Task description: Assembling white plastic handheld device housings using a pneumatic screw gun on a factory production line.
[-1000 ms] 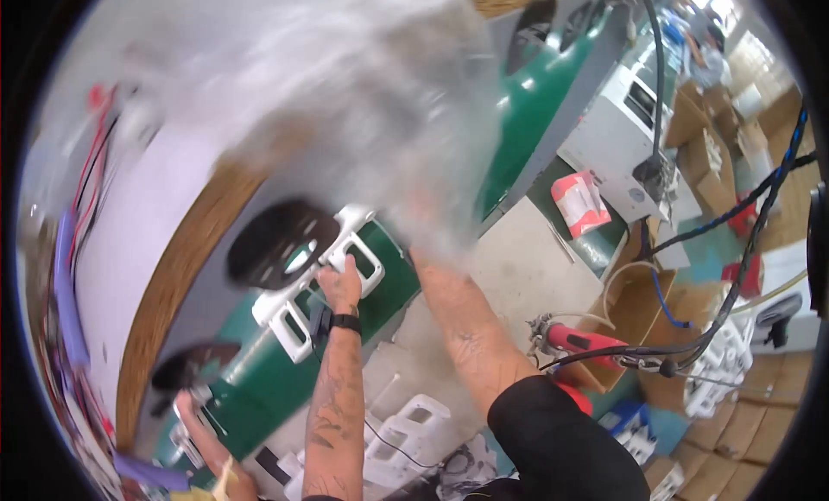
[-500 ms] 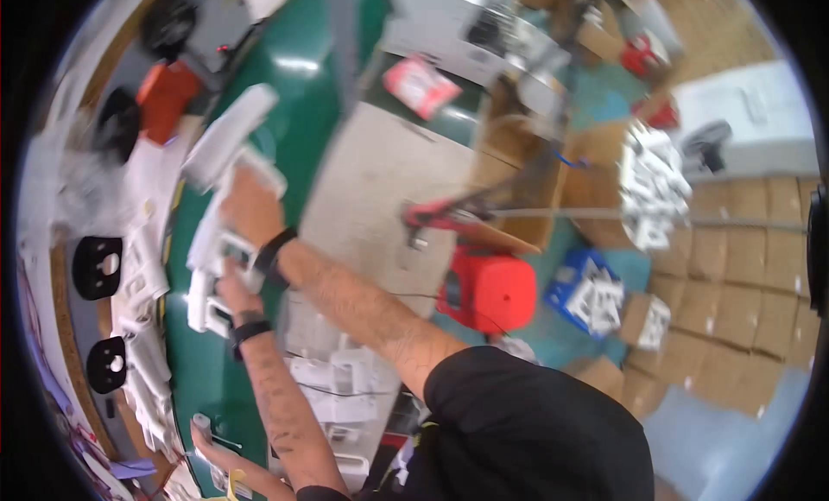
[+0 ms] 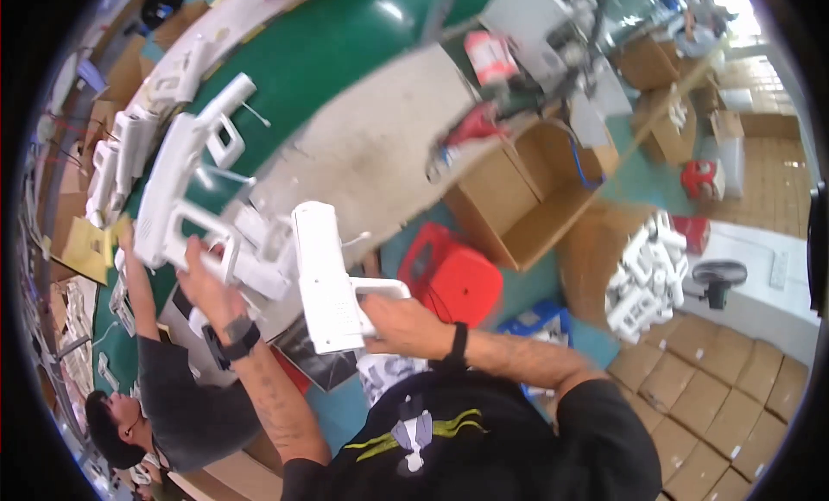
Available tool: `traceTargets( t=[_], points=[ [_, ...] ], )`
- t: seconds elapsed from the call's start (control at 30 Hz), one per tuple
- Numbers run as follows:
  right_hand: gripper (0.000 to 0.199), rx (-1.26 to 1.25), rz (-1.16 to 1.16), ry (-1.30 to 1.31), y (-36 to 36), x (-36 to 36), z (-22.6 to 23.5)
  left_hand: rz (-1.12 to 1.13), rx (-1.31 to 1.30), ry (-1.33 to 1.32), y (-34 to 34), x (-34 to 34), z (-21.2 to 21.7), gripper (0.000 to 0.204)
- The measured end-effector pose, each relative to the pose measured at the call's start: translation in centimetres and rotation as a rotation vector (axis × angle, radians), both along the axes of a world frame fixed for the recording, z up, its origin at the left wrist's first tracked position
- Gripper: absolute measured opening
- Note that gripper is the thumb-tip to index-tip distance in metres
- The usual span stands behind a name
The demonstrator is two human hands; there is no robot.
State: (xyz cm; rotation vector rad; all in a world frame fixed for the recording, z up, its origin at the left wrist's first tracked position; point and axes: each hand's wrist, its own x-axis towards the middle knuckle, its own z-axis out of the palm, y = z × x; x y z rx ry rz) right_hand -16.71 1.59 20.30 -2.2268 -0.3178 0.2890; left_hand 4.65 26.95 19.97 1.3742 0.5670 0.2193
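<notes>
My right hand (image 3: 401,325) is closed round the loop handle of a white plastic handheld device (image 3: 318,272), holding it upright in front of my body. A thin white stem sticks out from its side. Over the green belt, my left hand (image 3: 207,281) is closed on the loop handle of a similar long white device (image 3: 166,186). Another white piece with a loop handle (image 3: 226,142) shows just beyond it; I cannot tell whether the two touch. More white parts (image 3: 263,268) lie on the bench to the right of my left hand.
A co-worker in a dark shirt (image 3: 194,406) reaches to the green belt (image 3: 319,47) at left, near a yellow sheet (image 3: 91,246). A red stool (image 3: 458,281), an open cardboard box (image 3: 518,203) and a box heaped with white parts (image 3: 648,276) stand to the right.
My hands were close together over the green belt at the white devices. The right hand has come back toward my body with one device. The view has turned, showing the co-worker.
</notes>
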Motion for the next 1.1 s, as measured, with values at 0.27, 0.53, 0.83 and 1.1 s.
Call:
traceTargets(
  t=[0.27, 0.53, 0.83, 1.1],
  points=[
    [0.048, -0.135, -0.252, 0.322, -12.8, -21.9, -5.4, -0.491, 0.088, 0.274, -6.7, -24.4, 0.2, 0.027],
    [0.046, -0.545, -0.646, 0.510, -33.2, -27.2, -22.5, -1.039, -0.120, 0.750, -18.5, -32.2, -10.5, 0.042],
    [0.013, -0.936, -0.043, 0.369, -57.2, -23.0, -69.7, -0.754, -0.023, 0.741, -32.2, -37.3, -25.6, 0.047],
    [0.021, -0.693, 0.604, 0.191, -48.6, -19.3, -88.1, -0.399, 0.221, 0.621, -32.8, -38.8, -32.2, 0.052]
  ],
)
